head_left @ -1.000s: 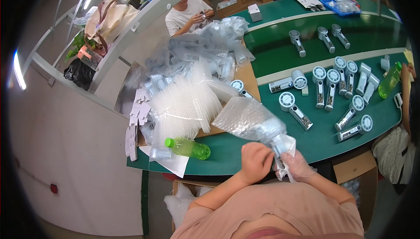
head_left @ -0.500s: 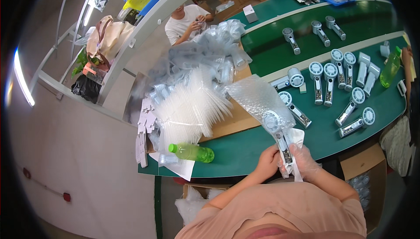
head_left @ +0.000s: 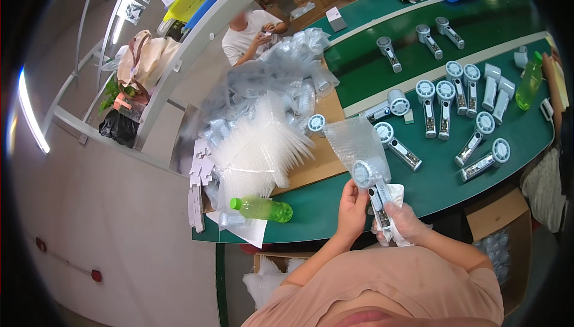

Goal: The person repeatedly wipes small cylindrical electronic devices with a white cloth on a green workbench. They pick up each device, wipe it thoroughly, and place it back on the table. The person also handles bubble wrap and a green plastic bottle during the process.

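Note:
Upright before me is a handheld shower head (head_left: 378, 206) with a handle that shows dark beads inside. A clear bubble-wrap bag (head_left: 354, 141) covers its round head. My right hand (head_left: 406, 221), in a thin clear glove, grips the handle together with a crumpled white wrapper (head_left: 396, 194). At the neck, my left hand (head_left: 351, 210) has its fingers closed on the bag's lower edge; its fingertips are partly hidden. Another shower head (head_left: 405, 152) lies on the green table (head_left: 323, 216) just beyond the bag.
Several more shower heads (head_left: 444, 108) stretch to the right, near a green bottle (head_left: 528, 84). To the left are a stack of bubble bags (head_left: 257, 147), a lying green bottle (head_left: 261, 209) and a pile of plastic-wrapped pieces (head_left: 281, 67). A person (head_left: 248, 37) sits across the table.
My left hand has moved up from the handle's lower part to the bag's edge at the neck. The shower head and bag have shifted slightly left.

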